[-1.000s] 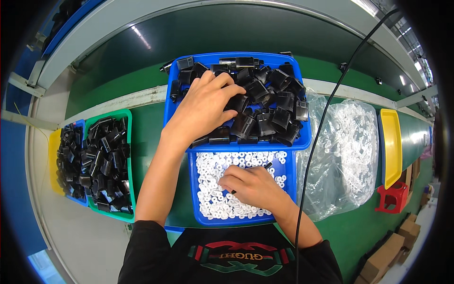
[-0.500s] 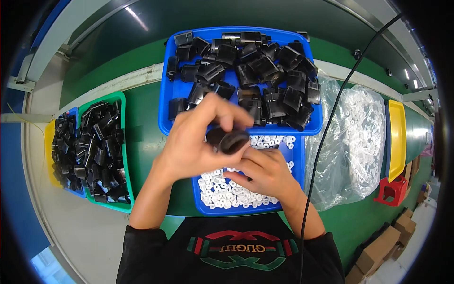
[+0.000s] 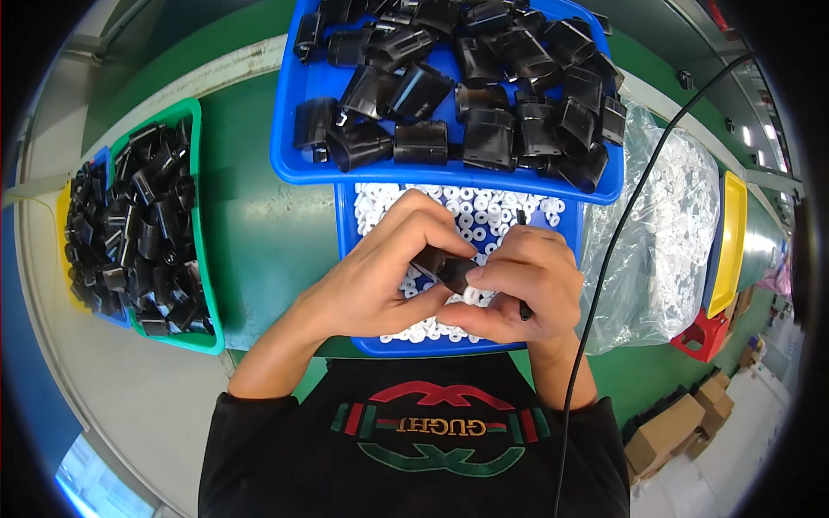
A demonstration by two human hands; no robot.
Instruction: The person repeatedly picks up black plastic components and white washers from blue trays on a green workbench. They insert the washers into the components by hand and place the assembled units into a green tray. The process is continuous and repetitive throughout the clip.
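My left hand (image 3: 380,272) is closed round a black plastic housing (image 3: 442,268), a short hollow piece, above the lower blue tray (image 3: 347,224). Thumb and forefinger of my right hand (image 3: 531,281) pinch a small white ring (image 3: 471,295) at the near end of that housing. Whether the ring touches it or sits in it, I cannot tell. A thin black stick-like tool (image 3: 525,311) also lies in my right fist, its ends showing above and below the fingers. Many loose white rings (image 3: 466,220) fill the tray under my hands.
Beyond, an upper blue tray (image 3: 289,160) of black housings overlaps the lower one. Left stands a green tray (image 3: 207,302) of black parts. At right lie a clear bag (image 3: 639,259) of white rings, a yellow tray (image 3: 734,242) and a red stool (image 3: 701,337). A black cable (image 3: 609,259) crosses the right side.
The view has shifted, so the trays sit higher in it. My left hand has tilted the housing, whose open end faced up before. A white ring now shows in my right fingertips.
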